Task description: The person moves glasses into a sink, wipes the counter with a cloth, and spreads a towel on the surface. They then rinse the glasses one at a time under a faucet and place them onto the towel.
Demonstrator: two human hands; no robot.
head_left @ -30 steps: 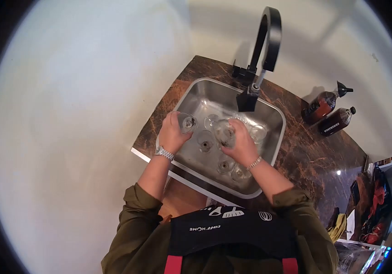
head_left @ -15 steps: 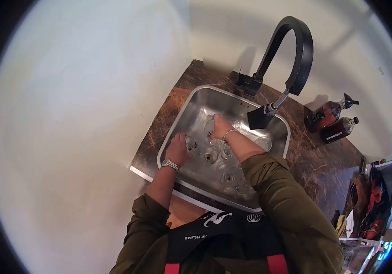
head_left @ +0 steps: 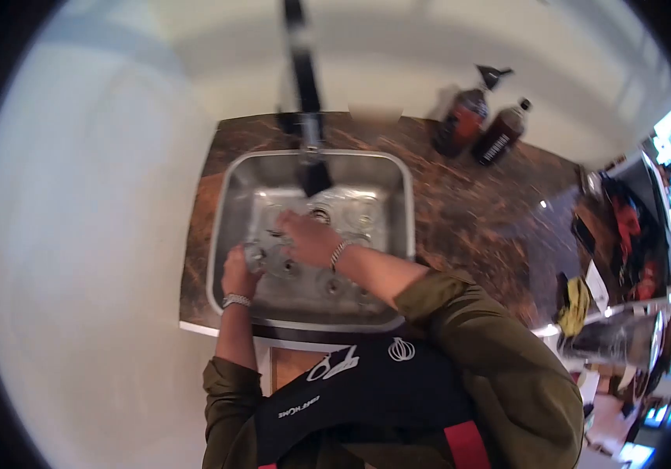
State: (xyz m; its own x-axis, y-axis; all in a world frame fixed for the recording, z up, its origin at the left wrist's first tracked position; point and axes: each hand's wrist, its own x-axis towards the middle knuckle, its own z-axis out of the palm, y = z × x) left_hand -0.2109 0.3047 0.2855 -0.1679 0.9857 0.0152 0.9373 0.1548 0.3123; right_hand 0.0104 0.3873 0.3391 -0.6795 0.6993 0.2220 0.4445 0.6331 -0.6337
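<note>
A stainless steel sink point(head_left: 407, 234) holds several clear drinking glasses. At its left side my left hand point(head_left: 240, 275) is closed around a clear glass point(head_left: 255, 255), tilted toward the middle. My right hand point(head_left: 310, 238), with a bracelet at the wrist, reaches over the basin just to the right of that glass. Its fingers are drawn together at a small dark bit point(head_left: 274, 233), blurred, and I cannot tell what it is. Below the right hand a glass point(head_left: 290, 266) stands on the sink floor, with another glass point(head_left: 334, 286) farther right.
A black faucet point(head_left: 302, 78) arches over the sink, its spout end hanging above the back of the basin. Two dark bottles point(head_left: 499, 139) stand on the brown marbled counter point(head_left: 484, 219), one topped by a black funnel point(head_left: 493, 76). A wall rises close on the left.
The view has turned, so the sink appears straighter and farther left. My right hand has moved from a glass at the back of the sink toward the glass in my left hand.
</note>
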